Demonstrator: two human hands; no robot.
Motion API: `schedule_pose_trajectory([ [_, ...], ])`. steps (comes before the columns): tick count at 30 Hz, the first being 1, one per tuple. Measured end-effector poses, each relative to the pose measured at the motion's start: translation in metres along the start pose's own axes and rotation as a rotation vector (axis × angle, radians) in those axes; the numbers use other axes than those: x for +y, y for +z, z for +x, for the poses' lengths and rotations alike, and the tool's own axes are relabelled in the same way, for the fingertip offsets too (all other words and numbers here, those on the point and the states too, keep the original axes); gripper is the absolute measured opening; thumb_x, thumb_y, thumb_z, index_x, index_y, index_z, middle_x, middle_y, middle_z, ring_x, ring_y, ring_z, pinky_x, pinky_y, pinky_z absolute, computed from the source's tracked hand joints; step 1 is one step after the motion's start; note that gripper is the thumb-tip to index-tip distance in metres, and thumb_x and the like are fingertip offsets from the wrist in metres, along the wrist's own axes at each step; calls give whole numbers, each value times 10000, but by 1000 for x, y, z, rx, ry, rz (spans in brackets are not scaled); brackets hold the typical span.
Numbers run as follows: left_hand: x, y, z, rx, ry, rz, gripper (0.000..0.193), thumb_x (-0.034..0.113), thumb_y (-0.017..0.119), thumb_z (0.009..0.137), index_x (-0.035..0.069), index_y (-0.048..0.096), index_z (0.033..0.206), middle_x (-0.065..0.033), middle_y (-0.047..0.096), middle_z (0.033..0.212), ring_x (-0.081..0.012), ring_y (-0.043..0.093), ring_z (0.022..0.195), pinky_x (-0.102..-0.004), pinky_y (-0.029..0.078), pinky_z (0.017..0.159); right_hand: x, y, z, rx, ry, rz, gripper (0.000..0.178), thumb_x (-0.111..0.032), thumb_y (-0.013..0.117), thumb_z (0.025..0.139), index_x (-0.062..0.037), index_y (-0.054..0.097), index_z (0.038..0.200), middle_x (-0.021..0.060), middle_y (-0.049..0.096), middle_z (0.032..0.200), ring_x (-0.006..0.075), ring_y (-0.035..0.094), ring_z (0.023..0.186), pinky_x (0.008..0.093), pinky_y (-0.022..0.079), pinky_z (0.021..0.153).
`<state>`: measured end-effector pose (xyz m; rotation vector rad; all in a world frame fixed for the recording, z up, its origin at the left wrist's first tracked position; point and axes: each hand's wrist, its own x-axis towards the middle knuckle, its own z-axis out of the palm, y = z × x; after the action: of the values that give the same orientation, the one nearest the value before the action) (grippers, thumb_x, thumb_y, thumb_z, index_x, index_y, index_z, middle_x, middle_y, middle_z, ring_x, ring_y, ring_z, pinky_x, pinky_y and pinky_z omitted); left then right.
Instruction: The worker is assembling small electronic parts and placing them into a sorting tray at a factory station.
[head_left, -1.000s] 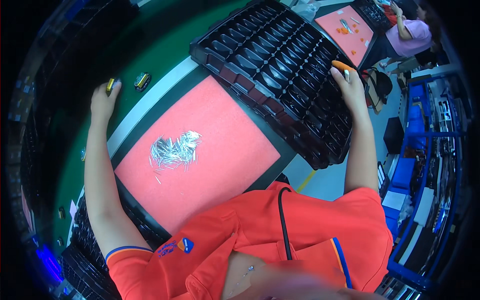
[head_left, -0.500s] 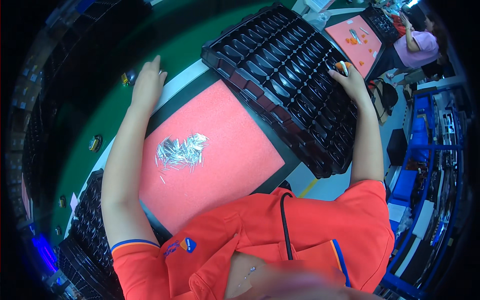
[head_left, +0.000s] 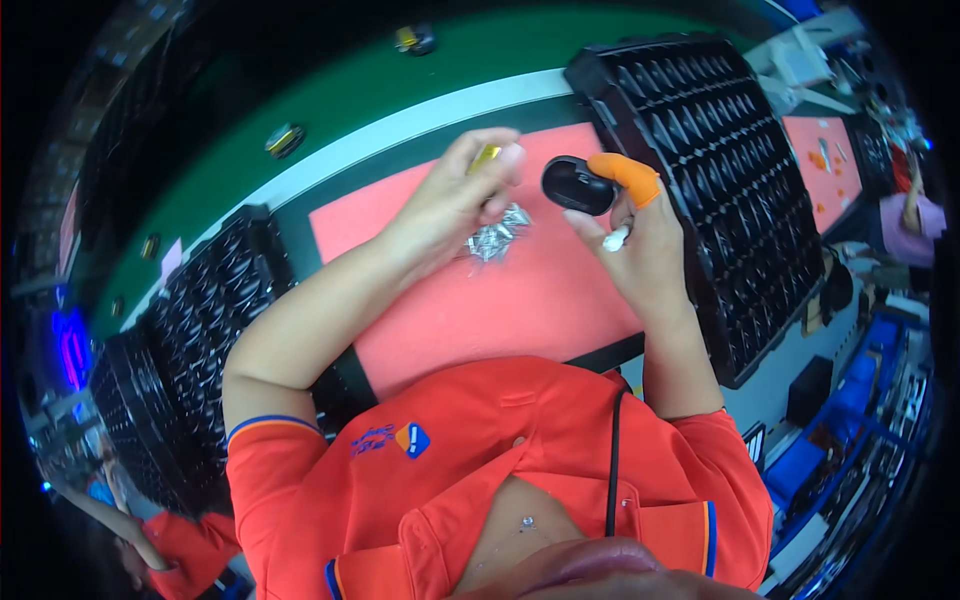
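My right hand (head_left: 645, 235), with an orange finger cot (head_left: 628, 178) on it, grips a black oval shell (head_left: 578, 186) that resembles a computer mouse cover. A small white piece (head_left: 616, 238) shows among the fingers of that hand; what it is I cannot make out. Close by on the left, my left hand (head_left: 455, 190) is curled around a small part with a yellow patch (head_left: 486, 157), mostly covered by the fingers. Beneath the hands, a heap of thin silvery strips (head_left: 492, 238) lies on a pink foam mat (head_left: 470, 320), partly hidden by my left hand.
A large black tray with rows of pockets (head_left: 715, 180) stands right of the mat. More black trays (head_left: 215, 300) are stacked at left. Beyond a white rail (head_left: 440, 115), a green conveyor belt (head_left: 350, 90) carries small black-and-yellow assemblies (head_left: 284, 140). Other people work at both sides.
My left hand has come back from the belt to above the mat with a yellow-patched part. My right hand has left the tray and now holds the black shell over the mat. The view has shifted.
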<state>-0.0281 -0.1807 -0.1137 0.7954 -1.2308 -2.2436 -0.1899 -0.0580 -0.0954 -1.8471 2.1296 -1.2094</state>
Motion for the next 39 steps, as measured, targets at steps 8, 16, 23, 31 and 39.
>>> schedule_pose_trajectory([
  [8, 5, -9, -1, -19, 260, 214, 643, -48, 622, 800, 104, 367, 1370, -61, 508, 1051, -94, 538, 938, -214, 484, 802, -2, 31, 5, -98, 149, 359, 485, -89, 743, 755, -65, 545, 1197, -12, 474, 726, 67, 414, 546, 219, 343, 504],
  [16, 2, -9, 1, -15, 313, 340, 560, -2, 576, 840, 77, 380, 1359, -46, 508, 1018, -86, 518, 913, -224, 466, 784, 2, 28, 17, -248, 575, 800, 255, -179, 572, 929, -19, 612, 1124, -28, 568, 769, 4, 391, 584, 149, 282, 527],
  [23, 1, -18, 5, -29, 166, -97, 443, 253, 383, 985, 26, 367, 1365, -76, 528, 1053, -157, 528, 973, -296, 411, 919, 9, 35, 24, 32, 217, 443, 362, -250, 679, 862, -25, 614, 1138, -15, 531, 743, 48, 417, 608, 188, 358, 568],
  [31, -2, -14, 5, 34, 234, -29, 502, 171, 582, 922, 33, 367, 1354, -69, 580, 1137, -118, 553, 1069, -280, 419, 959, 7, 39, 29, 119, 177, 499, 389, -256, 727, 821, -44, 616, 1128, -49, 436, 611, 31, 377, 552, 187, 313, 519],
  [39, 1, -9, 4, 56, 127, -103, 441, 203, 632, 898, 6, 487, 1265, -67, 634, 1080, -62, 581, 923, -206, 463, 762, 5, 43, 32, 31, 237, 440, 327, -85, 667, 860, -14, 573, 1165, -46, 531, 764, 2, 381, 609, 147, 285, 556],
])
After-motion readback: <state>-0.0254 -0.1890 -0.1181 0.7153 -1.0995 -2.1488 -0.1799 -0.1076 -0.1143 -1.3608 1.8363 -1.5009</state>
